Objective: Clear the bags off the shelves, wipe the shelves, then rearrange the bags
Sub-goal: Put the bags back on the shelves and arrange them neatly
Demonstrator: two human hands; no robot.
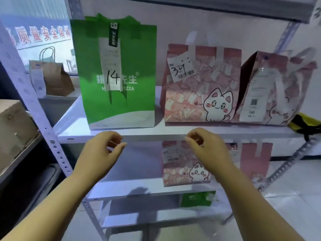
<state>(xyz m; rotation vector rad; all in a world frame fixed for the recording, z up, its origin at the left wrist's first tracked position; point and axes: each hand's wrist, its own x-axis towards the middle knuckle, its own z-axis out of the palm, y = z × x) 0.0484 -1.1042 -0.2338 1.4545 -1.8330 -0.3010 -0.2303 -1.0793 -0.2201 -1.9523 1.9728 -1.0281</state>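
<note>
The left hand (102, 150) is hovering before the white metal shelf (73, 126), fingers loosely curled, empty. On that shelf are standing a tall green paper bag marked 14 (119, 70) and a pink cat-printed bag marked 34 (199, 91). The right hand (206, 150) is hovering below it, likewise curled and empty.

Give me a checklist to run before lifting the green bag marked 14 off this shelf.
1. Left hand free: ok, holds nothing.
2. Right hand free: ok, holds nothing.
3. Green bag upright at the front of the shelf: ok.
4. Clear of the pink cat bag: ok, they stand apart.
5. Green bag's contents and weight: cannot tell, top closed.
6. Shelf ready for wiping: not ok, three bags stand on it.
</note>
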